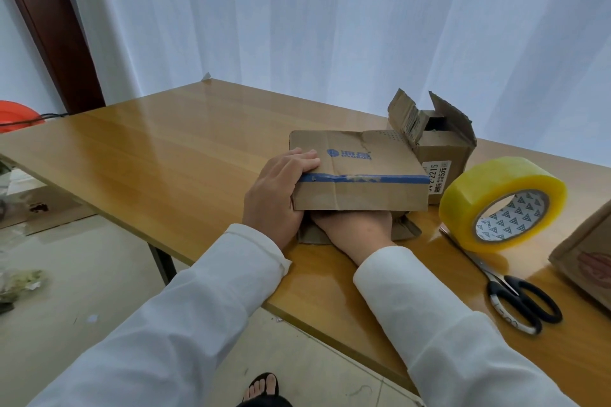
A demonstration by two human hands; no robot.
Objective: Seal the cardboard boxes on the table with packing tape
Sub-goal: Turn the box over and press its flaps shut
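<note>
At the near edge of the table [165, 148], my left hand [276, 195] wraps the left end of the flat box [358, 170], fingers laid over its top and thumb side down its near face. My right hand [355, 224] is pushed in under the near side of that box, fingers hidden beneath it; I judge it is tucking the loose flap [406, 228] that pokes out below, though I cannot tell how the fingers are set. A worn blue tape strip [363, 178] runs along the box's near top edge. To do this step well, I should press the flap flat and square, keep the left hand steady so the box does not slide, and only then reach for tape. Just right of the box, the yellowish tape roll [502, 201] stands on edge, scissors [515, 294] near it. Behind the flat box sits a small open box [436, 135], and another box [591, 254] shows at the right edge
</note>
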